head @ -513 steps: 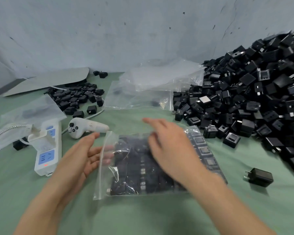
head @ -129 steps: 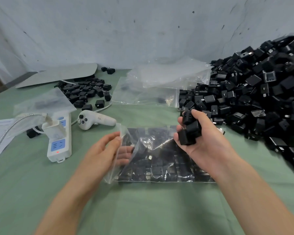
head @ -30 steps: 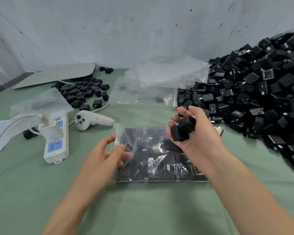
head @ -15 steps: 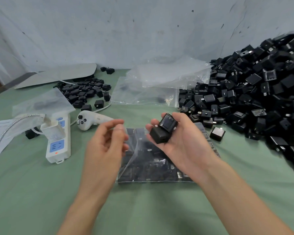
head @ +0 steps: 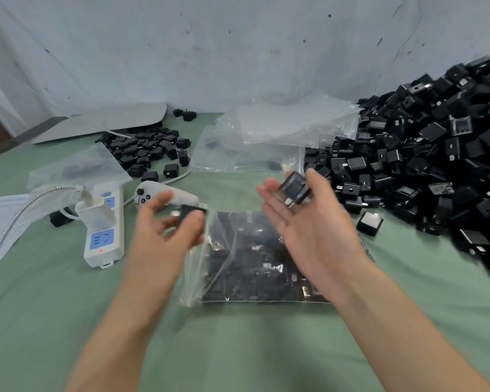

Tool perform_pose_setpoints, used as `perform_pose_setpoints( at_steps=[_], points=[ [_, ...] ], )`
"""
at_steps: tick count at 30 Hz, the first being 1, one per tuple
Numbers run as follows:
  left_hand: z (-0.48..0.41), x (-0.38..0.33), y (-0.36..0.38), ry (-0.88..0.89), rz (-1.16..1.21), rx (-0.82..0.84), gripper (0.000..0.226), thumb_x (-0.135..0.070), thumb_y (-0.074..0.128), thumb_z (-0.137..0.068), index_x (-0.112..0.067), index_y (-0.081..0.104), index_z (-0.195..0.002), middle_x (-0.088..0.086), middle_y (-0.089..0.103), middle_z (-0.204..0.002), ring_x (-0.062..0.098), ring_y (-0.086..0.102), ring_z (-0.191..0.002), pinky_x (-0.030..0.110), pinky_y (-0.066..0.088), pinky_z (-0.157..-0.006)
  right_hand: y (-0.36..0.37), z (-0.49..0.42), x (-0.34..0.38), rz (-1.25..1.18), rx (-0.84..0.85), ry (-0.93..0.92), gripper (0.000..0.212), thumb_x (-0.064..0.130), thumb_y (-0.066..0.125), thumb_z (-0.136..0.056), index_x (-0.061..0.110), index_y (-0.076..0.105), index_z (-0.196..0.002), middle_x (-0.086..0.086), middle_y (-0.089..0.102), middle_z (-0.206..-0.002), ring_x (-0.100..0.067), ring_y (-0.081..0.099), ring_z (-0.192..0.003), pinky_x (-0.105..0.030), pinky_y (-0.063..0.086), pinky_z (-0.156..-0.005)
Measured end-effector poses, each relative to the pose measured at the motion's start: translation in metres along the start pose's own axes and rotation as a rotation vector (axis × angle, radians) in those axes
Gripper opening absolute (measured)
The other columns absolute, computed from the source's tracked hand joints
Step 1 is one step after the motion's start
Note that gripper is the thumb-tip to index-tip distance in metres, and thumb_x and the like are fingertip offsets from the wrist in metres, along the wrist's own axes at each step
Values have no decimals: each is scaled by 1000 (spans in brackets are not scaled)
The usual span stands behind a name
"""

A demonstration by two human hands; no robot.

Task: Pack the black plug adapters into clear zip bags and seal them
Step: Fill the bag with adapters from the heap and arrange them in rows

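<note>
A green-covered bench (head: 68, 321) stands against a pale wall. The part-filled zip bag (head: 252, 258) lies flat near the front edge, with its mouth to the left. The left grip (head: 164, 236) pinches 1 black adapter (head: 191, 215) at the mouth. The right grip (head: 309, 230) is released, palm up, and carries a second adapter (head: 293, 189). It seems best to lift the upper film and slide the adapter in flat. There is free room toward the front edge, but the adapter pile (head: 422, 165) crowds the right.

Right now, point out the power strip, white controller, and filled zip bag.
power strip (head: 102, 239): head view, lower blue socket.
white controller (head: 142, 193): head view, button end.
zip bag (head: 252, 261): head view, clear front face.
</note>
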State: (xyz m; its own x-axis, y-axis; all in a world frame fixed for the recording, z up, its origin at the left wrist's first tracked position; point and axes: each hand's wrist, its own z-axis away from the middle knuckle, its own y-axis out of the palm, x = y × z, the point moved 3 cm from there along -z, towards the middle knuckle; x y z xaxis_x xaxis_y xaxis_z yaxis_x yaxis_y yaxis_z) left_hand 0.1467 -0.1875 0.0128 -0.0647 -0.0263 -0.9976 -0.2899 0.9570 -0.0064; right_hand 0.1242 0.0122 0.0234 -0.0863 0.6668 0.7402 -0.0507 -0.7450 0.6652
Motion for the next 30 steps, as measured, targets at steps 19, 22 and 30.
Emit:
perform_pose_setpoints(
  at_steps=[19, 22, 30],
  points=[
    [-11, 34, 1, -105, -296, 56, 11, -28, 69, -92, -20, 75, -94, -10, 76, -77, -8, 63, -60, 5, 44, -54, -39, -10, 34, -112, -224, -39, 33, 40, 44, -104, 12, 62, -99, -8, 74, -92, -25, 75, -87, -37, 62, -79],
    [-9, 33, -1, -127, -266, 58, 12, -26, 65, -95, -21, 76, -96, -10, 77, -80, -6, 63, -62, 6, 46, -55, -43, -10, 40, -141, -250, -49, 29, 37, 45, -104, 14, 61, -101, -8, 74, -89, -25, 76, -85, -38, 62, -80],
    [-8, 31, 5, -139, -305, 102, 10, -28, 66, -94, -27, 76, -93, -5, 76, -75, 8, 71, -65, 20, 53, -62, -53, -9, 49, -168, -287, -71, 26, 35, 44, -104, 13, 59, -104, -8, 72, -86, -23, 75, -76, -37, 62, -75]
  ],
)
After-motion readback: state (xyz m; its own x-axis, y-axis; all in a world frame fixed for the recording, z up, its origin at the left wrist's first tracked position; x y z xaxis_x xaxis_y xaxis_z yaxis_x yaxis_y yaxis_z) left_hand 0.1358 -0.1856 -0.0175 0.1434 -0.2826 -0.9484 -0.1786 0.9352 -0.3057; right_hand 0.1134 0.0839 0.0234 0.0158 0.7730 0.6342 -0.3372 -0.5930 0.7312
